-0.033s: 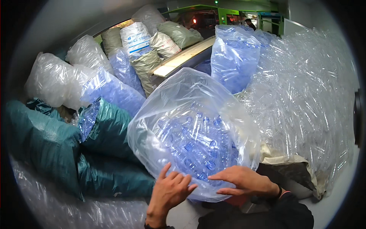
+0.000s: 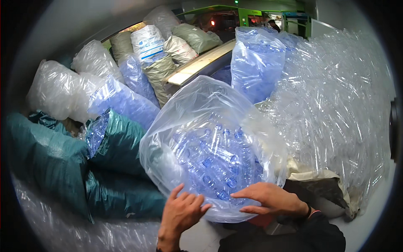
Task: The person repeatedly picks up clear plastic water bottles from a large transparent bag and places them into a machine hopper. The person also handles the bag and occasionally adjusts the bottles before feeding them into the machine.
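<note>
Head view: both hands press a clear bag (image 2: 210,143) of empty blue-tinted bottles.
Left hand (image 2: 181,213): fingers spread, flat on film, grasping nothing.
Right hand (image 2: 270,199): likewise flat.
Advice: support the bottom evenly.

A big plastic bag (image 2: 210,143) sits in the centre of the frame, with many bottles (image 2: 214,161) inside it. At the lower centre, the left hand (image 2: 180,212) and the right hand (image 2: 268,198) lie against its bottom side. To the left are woven sacks (image 2: 63,159), one beside another. Behind them, in the upper left, more filled bags (image 2: 84,88) are piled. At the right stands a large heap of loose bottles (image 2: 336,109). Another bag of bottles (image 2: 257,61) stands at the upper centre.
</note>
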Available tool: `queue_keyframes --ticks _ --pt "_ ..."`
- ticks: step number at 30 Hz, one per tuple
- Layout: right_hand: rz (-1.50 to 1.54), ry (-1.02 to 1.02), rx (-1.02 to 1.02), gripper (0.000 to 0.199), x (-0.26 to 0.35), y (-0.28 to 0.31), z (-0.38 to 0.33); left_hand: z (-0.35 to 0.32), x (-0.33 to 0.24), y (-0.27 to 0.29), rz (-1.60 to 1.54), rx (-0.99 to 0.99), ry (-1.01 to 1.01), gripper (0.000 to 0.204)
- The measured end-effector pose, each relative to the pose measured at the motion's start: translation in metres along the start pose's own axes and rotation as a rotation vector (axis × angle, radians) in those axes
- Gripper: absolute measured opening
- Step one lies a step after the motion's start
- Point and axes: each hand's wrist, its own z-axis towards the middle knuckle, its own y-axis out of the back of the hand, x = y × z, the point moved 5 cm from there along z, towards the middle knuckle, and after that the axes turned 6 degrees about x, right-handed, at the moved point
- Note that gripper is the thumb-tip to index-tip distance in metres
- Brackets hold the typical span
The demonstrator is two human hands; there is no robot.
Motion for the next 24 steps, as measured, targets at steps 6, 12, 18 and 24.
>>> queue_keyframes --ticks 6,12,18,24 --pt "0.086 0.001 -0.147 0.040 -0.023 0.009 -0.014 -0.061 0.062 -0.028 -0.029 0.202 0.503 0.014" --pt "0.169 -0.074 -0.127 0.035 -0.040 -0.005 -0.009 -0.049 0.053 -0.023 -0.134 -0.048 0.511 0.012" --pt "0.284 0.038 -0.161 0.034 -0.034 -0.015 -0.001 0.011 0.058 -0.020 -0.287 -0.275 0.289 0.032" --pt "0.330 0.050 -0.243 0.034 -0.032 -0.011 0.000 0.031 0.113 -0.056 -0.198 0.001 0.724 0.074"
